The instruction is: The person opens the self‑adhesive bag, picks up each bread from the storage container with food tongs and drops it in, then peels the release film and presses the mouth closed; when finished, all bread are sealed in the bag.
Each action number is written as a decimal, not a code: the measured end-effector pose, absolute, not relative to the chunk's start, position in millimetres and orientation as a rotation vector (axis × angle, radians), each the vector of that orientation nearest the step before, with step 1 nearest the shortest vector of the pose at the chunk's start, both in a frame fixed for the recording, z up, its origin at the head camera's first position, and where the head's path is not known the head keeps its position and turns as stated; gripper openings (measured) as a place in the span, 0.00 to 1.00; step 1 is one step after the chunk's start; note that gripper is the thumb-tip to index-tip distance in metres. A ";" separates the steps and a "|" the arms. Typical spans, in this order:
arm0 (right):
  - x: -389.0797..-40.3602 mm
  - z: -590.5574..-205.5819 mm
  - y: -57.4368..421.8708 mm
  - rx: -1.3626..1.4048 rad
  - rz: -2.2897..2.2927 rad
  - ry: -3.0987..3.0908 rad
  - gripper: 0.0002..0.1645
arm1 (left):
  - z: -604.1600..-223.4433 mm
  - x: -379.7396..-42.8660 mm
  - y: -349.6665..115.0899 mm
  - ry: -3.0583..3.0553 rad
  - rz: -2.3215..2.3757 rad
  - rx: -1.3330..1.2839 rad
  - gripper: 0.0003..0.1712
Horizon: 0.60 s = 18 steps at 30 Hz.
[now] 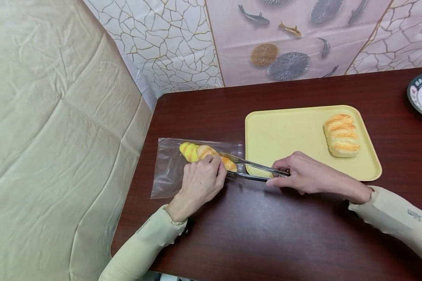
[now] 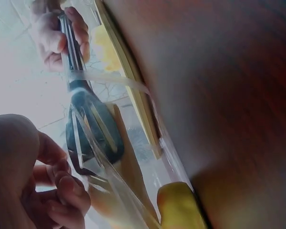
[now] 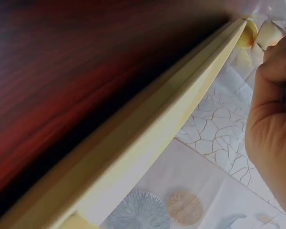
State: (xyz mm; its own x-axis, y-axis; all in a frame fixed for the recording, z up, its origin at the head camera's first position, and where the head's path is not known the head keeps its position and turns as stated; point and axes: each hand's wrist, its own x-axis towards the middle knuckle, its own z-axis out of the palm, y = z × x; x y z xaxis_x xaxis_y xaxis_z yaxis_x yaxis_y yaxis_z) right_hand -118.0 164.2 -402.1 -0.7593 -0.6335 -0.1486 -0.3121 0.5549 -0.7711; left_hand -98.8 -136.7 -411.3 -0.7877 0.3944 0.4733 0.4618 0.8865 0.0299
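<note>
My right hand (image 1: 304, 173) grips the handle end of metal serving tongs (image 1: 256, 167) over the near left corner of the yellow tray. The tongs' slotted head (image 2: 95, 129) reaches into the mouth of a clear plastic bag (image 1: 168, 171), its arms on either side of an orange bread roll (image 1: 228, 164). Further inside the bag lie a paler roll (image 1: 204, 151) and a yellow striped roll (image 1: 188, 151). Beside the rolls, my left hand (image 1: 202, 175) has curled fingers and appears to pinch the bag's film; its fingertips partly hide the rolls.
The yellow tray (image 1: 285, 136) lies right of the bag, with a ridged bread loaf (image 1: 342, 136) on its right side. A dark-rimmed plate (image 1: 416, 93) stands at the far right of the brown table (image 1: 267, 230). Patterned cloth (image 1: 183, 43) hangs behind.
</note>
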 end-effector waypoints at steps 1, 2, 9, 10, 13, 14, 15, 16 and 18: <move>-119.0 -402.4 162.4 -0.774 -1.056 2.386 0.17 | -411.8 -98.6 -136.7 -2.583 -0.207 -0.638 0.14; -119.8 -402.7 160.5 -0.784 -1.047 2.395 0.17 | -412.2 -98.3 -136.7 -2.579 -0.215 -0.653 0.14; -122.1 -409.4 151.3 -0.979 -0.982 2.555 0.17 | -413.3 -97.2 -136.7 -2.568 -0.235 -0.678 0.12; -122.2 -410.5 150.5 -1.005 -0.973 2.583 0.17 | -413.5 -97.3 -136.8 -2.569 -0.235 -0.675 0.12; -122.2 -412.9 148.0 -1.032 -0.954 2.638 0.17 | -413.6 -97.6 -137.2 -2.574 -0.235 -0.671 0.12; -122.4 -413.5 147.3 -1.024 -0.949 2.648 0.17 | -413.6 -97.7 -137.3 -2.575 -0.234 -0.670 0.12; -122.7 -414.0 147.1 -1.011 -0.940 2.656 0.17 | -413.6 -97.9 -137.4 -2.576 -0.233 -0.666 0.13; -122.9 -414.3 147.5 -0.993 -0.931 2.664 0.17 | -413.5 -98.0 -137.5 -2.576 -0.234 -0.662 0.13; -122.4 -413.8 150.1 -0.941 -0.902 2.669 0.18 | -413.2 -98.4 -137.9 -2.574 -0.235 -0.650 0.12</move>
State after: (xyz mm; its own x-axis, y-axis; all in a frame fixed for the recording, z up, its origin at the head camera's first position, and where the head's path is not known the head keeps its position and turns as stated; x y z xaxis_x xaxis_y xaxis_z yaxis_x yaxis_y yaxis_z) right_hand -122.4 150.1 -413.8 -0.7862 -0.6168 0.0383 -0.5135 0.6176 -0.5957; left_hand -98.4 -137.9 -413.2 -0.7761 0.4044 0.4839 0.4854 0.8729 0.0490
